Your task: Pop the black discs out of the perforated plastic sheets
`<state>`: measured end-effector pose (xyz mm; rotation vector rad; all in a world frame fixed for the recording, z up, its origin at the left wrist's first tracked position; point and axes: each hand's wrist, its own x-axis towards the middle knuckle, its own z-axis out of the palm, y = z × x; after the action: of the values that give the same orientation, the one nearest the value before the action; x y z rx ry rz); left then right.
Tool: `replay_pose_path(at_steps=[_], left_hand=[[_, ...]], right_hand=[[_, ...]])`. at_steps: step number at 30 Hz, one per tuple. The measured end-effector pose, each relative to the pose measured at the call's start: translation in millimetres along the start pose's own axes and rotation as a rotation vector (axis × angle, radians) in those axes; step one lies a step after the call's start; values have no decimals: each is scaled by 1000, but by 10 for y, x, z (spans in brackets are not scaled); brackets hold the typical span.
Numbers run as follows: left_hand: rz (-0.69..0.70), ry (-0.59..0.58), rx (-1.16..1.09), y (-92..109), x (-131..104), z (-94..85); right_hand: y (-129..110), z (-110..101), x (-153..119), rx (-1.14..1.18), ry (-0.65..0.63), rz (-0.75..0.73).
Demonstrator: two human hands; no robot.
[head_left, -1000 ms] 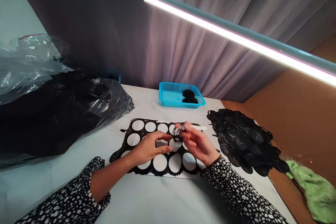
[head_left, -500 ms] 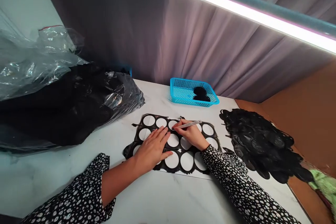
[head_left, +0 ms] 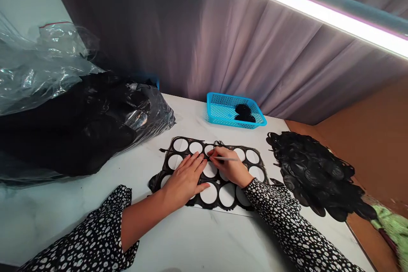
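A flat black sheet (head_left: 218,176) with rows of round openings lies on the table, white showing through the holes. My left hand (head_left: 187,174) rests flat on its left half, fingers spread. Pinched in my right hand (head_left: 234,165) is a thin pale pen-like tool (head_left: 228,159), its tip down by a hole in the upper middle of the sheet. The tip itself is too small to make out. Some of the openings are covered by my hands.
Behind the sheet stands a blue plastic basket (head_left: 219,114) holding black round pieces (head_left: 244,112). A heap of black discs (head_left: 315,174) lies at the right. A big clear bag of black material (head_left: 105,123) fills the left side. A lit tube lamp (head_left: 306,6) hangs above.
My right hand has turned slightly, and the tool now lies lower and closer to level. The left hand keeps its place on the sheet. The view has shifted a little.
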<state>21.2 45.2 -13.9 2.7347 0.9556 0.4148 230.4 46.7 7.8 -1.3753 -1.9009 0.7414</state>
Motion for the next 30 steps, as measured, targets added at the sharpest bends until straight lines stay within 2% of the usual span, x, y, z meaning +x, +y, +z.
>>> replay_pose_path(at_steps=[2,7,11,13,16,18,19,21,23,24,25,27,30], left_hand=[[-2,0,2,-6,-1,11],[-5,11,-42,-11,-5,16],[-15,4,-40,-9,-2,20],[-15,20,-49,-9,-2,32],[-7,46,-56,-10,-6,56],[-1,60,-63,-15,-12,69],[2,60,-69,-19,-14,72],[0,45,-82,-31,-14,67],[-6,20,-94,-42,-9,40],[-9,10,-100,-43,-6,17],[-10,7,-108,-39,-4,-12],[-7,23,-119,-16,-14,-81],[28,52,-114,52,-87,-170]], right_hand=[[-18,1,-10,-56,-9,-14],[22,-65,21,107,-5,77],[46,-69,17,115,-18,65],[17,-18,-17,10,-25,25],[-38,50,-49,-278,-87,-138],[-25,-5,-1,-414,-97,-243],[9,-82,50,-446,-54,-250],[127,-319,184,-463,146,-145],[270,-590,304,-453,402,70],[329,-699,338,-414,458,138],[369,-772,347,-363,482,187],[368,-790,284,-239,427,209],[178,-555,46,-81,261,181]])
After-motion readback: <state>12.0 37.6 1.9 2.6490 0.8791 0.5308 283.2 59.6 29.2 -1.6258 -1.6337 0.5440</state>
